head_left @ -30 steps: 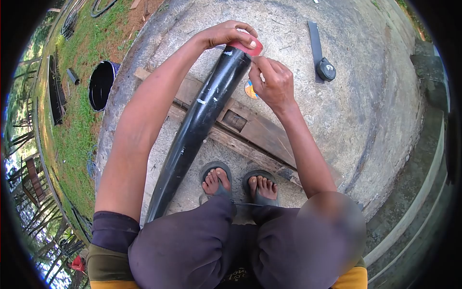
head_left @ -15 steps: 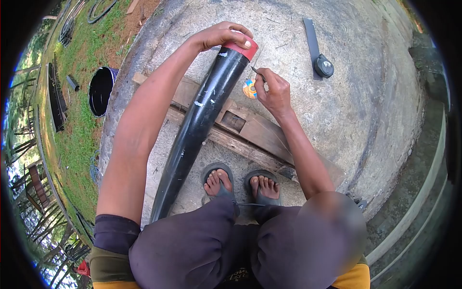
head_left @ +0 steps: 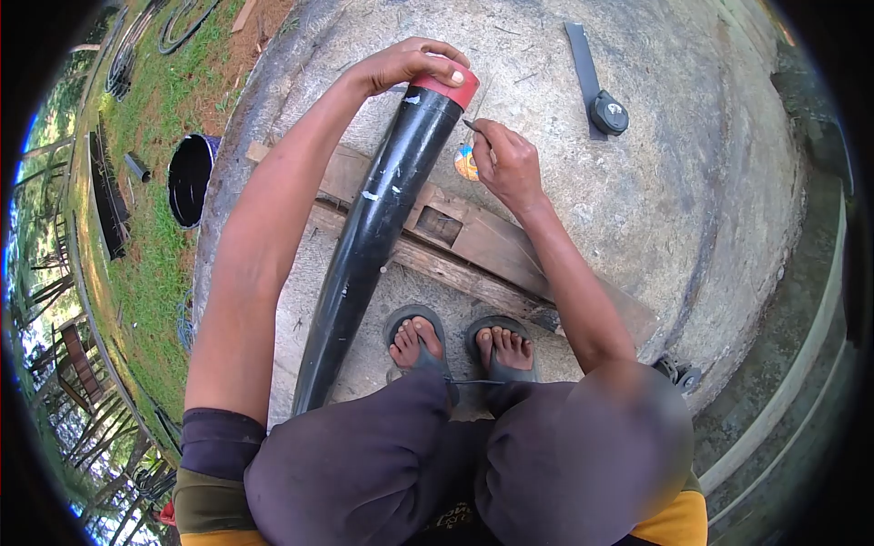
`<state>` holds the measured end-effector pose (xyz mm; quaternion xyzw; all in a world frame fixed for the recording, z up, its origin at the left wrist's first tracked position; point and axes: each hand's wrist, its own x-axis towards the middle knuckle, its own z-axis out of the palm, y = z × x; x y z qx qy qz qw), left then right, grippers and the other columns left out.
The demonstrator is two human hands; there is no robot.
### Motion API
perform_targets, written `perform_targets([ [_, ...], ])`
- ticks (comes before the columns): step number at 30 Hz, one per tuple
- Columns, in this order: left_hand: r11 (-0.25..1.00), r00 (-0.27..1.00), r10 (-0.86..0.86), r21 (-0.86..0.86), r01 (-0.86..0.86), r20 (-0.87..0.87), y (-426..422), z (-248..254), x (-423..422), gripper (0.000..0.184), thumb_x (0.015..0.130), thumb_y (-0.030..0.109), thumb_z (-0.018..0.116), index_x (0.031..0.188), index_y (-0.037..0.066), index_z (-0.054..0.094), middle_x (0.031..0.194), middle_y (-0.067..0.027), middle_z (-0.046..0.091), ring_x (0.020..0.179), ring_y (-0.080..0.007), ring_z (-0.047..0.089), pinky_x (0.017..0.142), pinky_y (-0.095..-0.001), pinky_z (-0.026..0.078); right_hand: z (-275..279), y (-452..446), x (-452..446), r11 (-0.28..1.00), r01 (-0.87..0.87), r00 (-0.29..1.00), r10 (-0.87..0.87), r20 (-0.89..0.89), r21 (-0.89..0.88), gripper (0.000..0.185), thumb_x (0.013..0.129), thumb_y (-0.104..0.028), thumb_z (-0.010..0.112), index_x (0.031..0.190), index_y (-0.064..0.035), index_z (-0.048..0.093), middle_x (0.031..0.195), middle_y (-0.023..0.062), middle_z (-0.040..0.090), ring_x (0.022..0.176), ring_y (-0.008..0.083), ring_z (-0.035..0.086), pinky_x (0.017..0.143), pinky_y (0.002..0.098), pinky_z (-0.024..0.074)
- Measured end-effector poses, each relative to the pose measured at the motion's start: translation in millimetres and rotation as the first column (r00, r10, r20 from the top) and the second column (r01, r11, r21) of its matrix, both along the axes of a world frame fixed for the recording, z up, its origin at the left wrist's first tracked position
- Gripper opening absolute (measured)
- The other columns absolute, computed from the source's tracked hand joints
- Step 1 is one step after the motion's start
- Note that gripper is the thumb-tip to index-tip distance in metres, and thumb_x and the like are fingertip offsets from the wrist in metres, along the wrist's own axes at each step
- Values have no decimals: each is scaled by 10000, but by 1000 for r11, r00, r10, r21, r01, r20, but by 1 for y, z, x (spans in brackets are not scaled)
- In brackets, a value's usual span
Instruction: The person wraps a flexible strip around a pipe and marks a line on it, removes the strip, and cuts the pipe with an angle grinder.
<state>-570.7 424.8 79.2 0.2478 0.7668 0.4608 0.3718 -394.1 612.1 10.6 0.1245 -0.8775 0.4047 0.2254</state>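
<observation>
Black pipe point(head_left: 373, 235), planks point(head_left: 496, 241) beneath — disc point(head_left: 464, 164) beside, strip point(head_left: 582, 65) beyond

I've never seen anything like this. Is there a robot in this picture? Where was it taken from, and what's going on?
There is no robot here, just a person using two bare hands. The camera is worn on the head and looks forward and down, so you see the person's own arms, knees and sandalled feet. The wide lens bends the edges.

A long black pipe lies across wooden boards on a concrete surface. The left hand grips a red band around the pipe's far end. The fingers of the right hand hold a slim dark tool, too small to identify, beside that end. Further right are a dark flat strip and a round black object.
</observation>
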Motion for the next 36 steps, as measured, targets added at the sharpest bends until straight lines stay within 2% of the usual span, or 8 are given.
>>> perform_targets([
  [4, 1000, 1000, -4, -4, 4, -16, 0, 1, 1, 700, 707, 479, 778, 1291, 102, 696, 1202, -156, 697, 1102, -266, 667, 1005, -363, 516, 2, 1, 0, 993, 105, 968, -91, 232, -51, 163, 971, -85, 636, 1115, -42, 700, 915, 173, 745, 732, 272, 740, 676, 379, 589],
  [7, 1000, 1000, 23, -14, -22, 16, -2, 2, 3, 722, 725, 467, 782, 1338, 106, 664, 1236, -161, 682, 1122, -272, 661, 1018, -364, 515, 7, -7, -7, 740, 308, 875, 25, 483, -597, 254, 999, -201, 665, 1172, -16, 686, 896, 131, 753, 822, 201, 757, 708, 347, 594],
  [11, 986, 985, 164, -19, -163, 53, -4, 2, 13, 771, 739, 453, 805, 1391, 90, 614, 1266, -165, 660, 1163, -266, 639, 1032, -366, 504, 25, -13, -26, 491, 360, 802, 271, 532, -793, 529, 941, -334, 788, 1253, 72, 655, 1018, 137, 742, 952, 188, 729, 844, 311, 578],
  [17, 961, 965, 256, -124, -247, 62, -3, 14, 25, 803, 738, 519, 809, 1363, 52, 618, 1254, -182, 664, 1166, -259, 639, 988, -365, 510, 25, -15, -38, 281, 372, 766, 445, 464, -885, 526, 926, -272, 804, 1270, 89, 638, 1093, 145, 728, 992, 198, 707, 896, 341, 590],
  [18, 953, 962, 268, -162, -256, 57, -1, 21, 29, 814, 734, 549, 803, 1349, 45, 627, 1243, -190, 669, 1146, -261, 651, 968, -366, 518, 25, -15, -39, 281, 368, 764, 451, 460, -886, 525, 929, -269, 801, 1274, 91, 636, 1093, 147, 727, 993, 203, 709, 903, 343, 590],
  [21, 870, 930, 140, -406, -280, -340, 6, 39, 40, 929, 704, 713, 759, 1270, -18, 665, 1149, -237, 709, 1059, -305, 707, 905, -397, 549, 25, -12, -39, 296, 356, 762, 457, 459, -886, 515, 955, -254, 768, 1299, 97, 614, 1110, 160, 719, 1006, 223, 713, 929, 360, 588],
  [25, 702, 895, 52, -621, -348, -443, 23, 61, 57, 1101, 604, 902, 700, 1095, -84, 728, 985, -291, 740, 982, -390, 746, 856, -462, 571, 19, -13, -37, 301, 349, 764, 457, 456, -887, 511, 967, -254, 752, 1306, 100, 609, 1114, 160, 714, 1019, 235, 716, 930, 366, 592],
  [36, 854, 904, 212, -379, -356, -372, 0, 40, 54, 1054, 566, 817, 796, 1095, -94, 737, 965, -246, 738, 890, -307, 735, 816, -391, 567, 31, -12, -42, 341, 404, 762, 388, 518, -849, 505, 899, -222, 817, 1230, 125, 657, 1016, 190, 741, 887, 220, 739, 798, 329, 611],
])
